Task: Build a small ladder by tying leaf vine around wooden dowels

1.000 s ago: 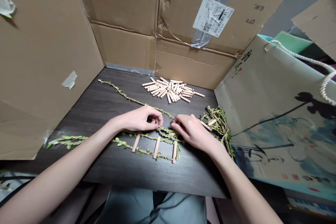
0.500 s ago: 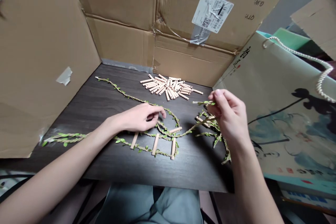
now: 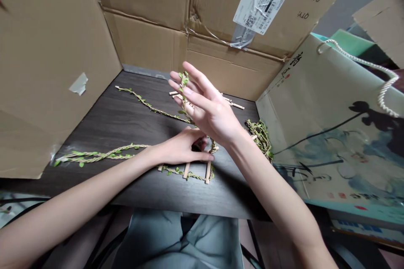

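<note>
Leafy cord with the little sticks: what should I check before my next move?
1. Leafy cord raised at the right hand: ok; the fingers are spread, and how firmly it is held, cannot tell.
2. Left hand down by the three sticks: ok.
3. Three sticks spaced apart: ok.
4. Fastening under the left hand: cannot tell, hidden.
5. Cord heap untangled: not ok, piled in loops.
6. Spare sticks at the back: ok, partly hidden.
</note>
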`<control>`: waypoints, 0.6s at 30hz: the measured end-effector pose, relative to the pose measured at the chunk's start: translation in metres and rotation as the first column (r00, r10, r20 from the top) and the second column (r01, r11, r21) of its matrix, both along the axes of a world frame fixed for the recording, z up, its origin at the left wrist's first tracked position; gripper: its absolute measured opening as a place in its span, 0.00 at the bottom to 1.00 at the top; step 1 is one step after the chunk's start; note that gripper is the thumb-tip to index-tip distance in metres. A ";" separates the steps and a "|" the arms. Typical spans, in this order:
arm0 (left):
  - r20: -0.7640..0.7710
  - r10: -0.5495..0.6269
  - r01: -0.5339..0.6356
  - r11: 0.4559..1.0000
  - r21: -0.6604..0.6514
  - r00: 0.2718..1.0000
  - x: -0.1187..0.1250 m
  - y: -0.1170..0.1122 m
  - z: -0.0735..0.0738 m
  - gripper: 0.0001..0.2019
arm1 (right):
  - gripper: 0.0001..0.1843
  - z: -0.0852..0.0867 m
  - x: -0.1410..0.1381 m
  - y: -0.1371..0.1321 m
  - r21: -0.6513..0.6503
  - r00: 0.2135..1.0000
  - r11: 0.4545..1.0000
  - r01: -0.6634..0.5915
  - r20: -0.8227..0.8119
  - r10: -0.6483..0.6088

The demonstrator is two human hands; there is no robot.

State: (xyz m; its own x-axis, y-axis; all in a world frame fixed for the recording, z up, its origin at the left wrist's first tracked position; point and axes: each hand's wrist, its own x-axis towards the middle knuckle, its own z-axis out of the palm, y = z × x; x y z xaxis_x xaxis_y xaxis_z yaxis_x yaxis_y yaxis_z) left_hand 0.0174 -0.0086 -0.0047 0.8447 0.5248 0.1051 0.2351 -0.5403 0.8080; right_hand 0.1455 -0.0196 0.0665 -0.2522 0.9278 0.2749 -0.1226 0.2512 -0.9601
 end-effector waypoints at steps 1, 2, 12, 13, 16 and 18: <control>-0.005 0.044 -0.044 0.998 -0.036 0.999 0.002 -0.002 -0.002 0.20 | 0.36 0.001 -0.003 0.005 0.006 0.999 0.999 -0.043 0.009 0.043; -0.013 0.088 -0.089 0.994 -0.063 0.996 0.004 -0.004 -0.004 0.20 | 0.36 0.001 -0.005 0.010 0.019 0.996 0.997 -0.081 0.037 0.081; 0.127 0.289 -0.257 0.940 -0.225 0.949 -0.005 0.014 0.000 0.13 | 0.28 -0.011 0.003 0.026 0.397 0.679 0.917 -0.042 0.685 -0.266; 0.136 0.292 -0.251 0.934 -0.256 0.947 -0.008 0.019 0.003 0.14 | 0.26 -0.015 0.009 0.025 0.433 0.627 0.901 0.018 0.698 -0.347; 0.188 0.353 -0.289 0.909 -0.301 0.917 -0.014 0.028 0.012 0.17 | 0.13 -0.027 0.029 0.009 0.486 0.498 0.857 0.171 0.708 -0.501; 0.206 0.400 -0.318 0.886 -0.338 0.893 -0.017 0.031 0.016 0.16 | 0.11 -0.034 0.040 -0.010 0.468 0.413 0.845 0.258 0.737 -0.534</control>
